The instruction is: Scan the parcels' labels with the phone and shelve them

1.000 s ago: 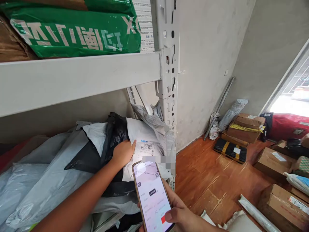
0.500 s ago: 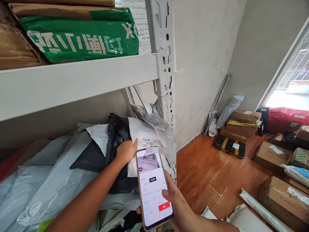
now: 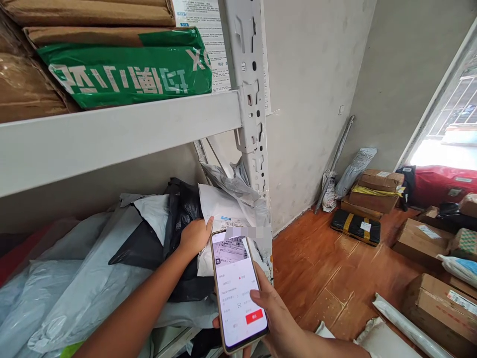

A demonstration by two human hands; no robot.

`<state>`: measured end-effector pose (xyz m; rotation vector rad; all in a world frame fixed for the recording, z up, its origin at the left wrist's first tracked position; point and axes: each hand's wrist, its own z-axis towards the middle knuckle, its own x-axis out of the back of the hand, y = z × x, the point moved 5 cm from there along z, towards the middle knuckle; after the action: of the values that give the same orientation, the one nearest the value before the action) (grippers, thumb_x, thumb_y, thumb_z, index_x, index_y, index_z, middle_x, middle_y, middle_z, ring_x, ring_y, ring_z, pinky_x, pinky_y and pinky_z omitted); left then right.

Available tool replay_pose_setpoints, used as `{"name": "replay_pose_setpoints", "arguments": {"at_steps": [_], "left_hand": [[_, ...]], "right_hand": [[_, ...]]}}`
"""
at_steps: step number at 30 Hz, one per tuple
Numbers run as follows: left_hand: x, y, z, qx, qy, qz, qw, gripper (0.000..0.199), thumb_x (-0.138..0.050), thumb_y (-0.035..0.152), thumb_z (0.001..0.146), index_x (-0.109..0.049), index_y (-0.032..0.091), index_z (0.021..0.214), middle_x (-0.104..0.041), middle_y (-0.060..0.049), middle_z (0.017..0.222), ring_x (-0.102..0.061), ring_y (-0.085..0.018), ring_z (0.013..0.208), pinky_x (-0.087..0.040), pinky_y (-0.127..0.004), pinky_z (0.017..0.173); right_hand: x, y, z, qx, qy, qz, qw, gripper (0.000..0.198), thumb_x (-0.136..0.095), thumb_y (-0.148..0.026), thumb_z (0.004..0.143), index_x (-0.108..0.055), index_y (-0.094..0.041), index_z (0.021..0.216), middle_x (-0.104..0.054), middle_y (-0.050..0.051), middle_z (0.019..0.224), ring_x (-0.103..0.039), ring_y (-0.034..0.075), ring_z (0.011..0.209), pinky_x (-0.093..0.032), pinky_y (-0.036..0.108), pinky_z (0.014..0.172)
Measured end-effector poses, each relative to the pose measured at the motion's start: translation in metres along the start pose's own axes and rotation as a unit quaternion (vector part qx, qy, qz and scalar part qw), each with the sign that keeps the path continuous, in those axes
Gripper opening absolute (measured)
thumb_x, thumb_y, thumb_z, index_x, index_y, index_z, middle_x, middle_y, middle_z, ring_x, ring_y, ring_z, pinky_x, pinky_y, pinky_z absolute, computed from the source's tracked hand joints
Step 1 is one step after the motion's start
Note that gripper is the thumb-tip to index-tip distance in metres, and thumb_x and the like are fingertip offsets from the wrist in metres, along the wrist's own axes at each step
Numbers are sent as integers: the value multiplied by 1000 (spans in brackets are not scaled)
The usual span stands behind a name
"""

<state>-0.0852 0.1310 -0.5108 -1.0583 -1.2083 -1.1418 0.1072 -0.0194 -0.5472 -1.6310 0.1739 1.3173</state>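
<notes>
My right hand (image 3: 274, 313) is closed around a smartphone (image 3: 238, 293), its thumb along the edge beside a red button on the lit screen. The upper part of the screen shows a camera picture of a label. Behind the phone lies a white mailer bag (image 3: 216, 201) with a printed barcode label (image 3: 231, 223), partly covered by the phone. My left hand (image 3: 196, 236) grips the left edge of this bag, thumb on top and the other fingers hidden. Black plastic parcels (image 3: 184, 204) lie right behind and under the left hand.
Grey and white mailer bags (image 3: 74, 293) fill the lower shelf. A white shelf beam (image 3: 122, 134) crosses above, joined to an upright post (image 3: 253, 99). A green-wrapped box (image 3: 126, 74) sits on the upper shelf. Cardboard boxes (image 3: 425, 238) and a black parcel (image 3: 356, 226) lie on the wooden floor.
A dark pop-up on the phone's screen is gone, and a line of digits now shows. The view has tilted up slightly. Both hands keep their holds.
</notes>
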Motion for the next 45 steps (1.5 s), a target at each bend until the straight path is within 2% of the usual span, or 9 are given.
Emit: {"name": "replay_pose_setpoints", "arguments": {"at_steps": [4, 9, 15, 20, 23, 31, 36, 39, 45], "left_hand": [[2, 2, -2, -2, 0, -4, 1000, 72, -12, 50, 98, -72, 12, 92, -72, -16, 98, -67, -27, 94, -45, -31, 71], [2, 2, -3, 3, -2, -1, 1000, 72, -13, 51, 98, -72, 12, 89, -72, -16, 97, -67, -26, 91, -45, -30, 71], [1, 2, -1, 5, -5, 2, 1000, 73, -11, 50, 98, -73, 11, 93, -72, -17, 99, -67, -28, 96, -45, -32, 72], [-2, 3, -2, -4, -4, 0, 1000, 71, -11, 48, 99, -72, 11, 98, -71, -17, 104, -66, -28, 99, -46, -32, 74], [-2, 3, -3, -3, -1, 0, 1000, 70, -11, 49, 99, -71, 11, 101, -71, -16, 105, -66, -28, 100, -46, -32, 74], [0, 6, -4, -1, -7, 1, 1000, 69, -13, 48, 99, -71, 12, 102, -71, -15, 107, -66, -27, 100, -46, -32, 73], [-1, 6, -5, -4, 0, 4, 1000, 71, -12, 49, 99, -71, 10, 103, -71, -17, 106, -65, -27, 101, -46, -32, 76], [-3, 7, -6, -16, 4, 0, 1000, 69, -11, 48, 99, -70, 12, 107, -70, -15, 110, -64, -27, 105, -46, -32, 81], [-5, 5, -6, -7, 4, -1, 1000, 68, -12, 49, 99, -70, 12, 106, -70, -15, 110, -65, -27, 104, -46, -32, 78]], "right_hand": [[1, 2, 0, -5, 4, -5, 1000, 87, -64, -43, 81, -8, -31, 147, -68, 13, 110, -74, 36, 88, -53, 26, 40], [0, 1, -2, -3, -14, 1, 1000, 79, -63, -42, 82, -16, -31, 145, -67, 12, 112, -74, 33, 86, -55, 26, 41], [2, 0, -5, -4, -41, -2, 999, 90, -67, -18, 73, -14, -33, 144, -63, 12, 126, -72, 31, 96, -60, 27, 48], [9, 3, 2, 11, 14, -24, 1000, 58, -65, -40, 84, -35, -24, 132, -71, 11, 105, -75, 28, 81, -57, 24, 42], [12, 4, 4, 11, 46, -38, 998, 52, -61, -47, 87, -40, -20, 126, -73, 10, 93, -74, 23, 67, -54, 22, 38], [17, 3, 1, 12, 5, -57, 998, 71, -68, -18, 77, -29, -30, 135, -69, 5, 107, -74, 22, 74, -59, 25, 46], [12, 1, -4, -3, -73, -78, 994, 91, -67, -10, 75, -13, -34, 144, -64, 8, 124, -72, 25, 97, -61, 32, 64], [10, -1, -5, -19, -93, -83, 992, 97, -66, -11, 77, -2, -33, 146, -66, 9, 122, -70, 24, 101, -60, 36, 72], [11, 3, -4, -34, -120, -81, 989, 92, -67, -21, 82, -2, -32, 146, -62, 12, 127, -68, 26, 105, -58, 37, 73]]}}
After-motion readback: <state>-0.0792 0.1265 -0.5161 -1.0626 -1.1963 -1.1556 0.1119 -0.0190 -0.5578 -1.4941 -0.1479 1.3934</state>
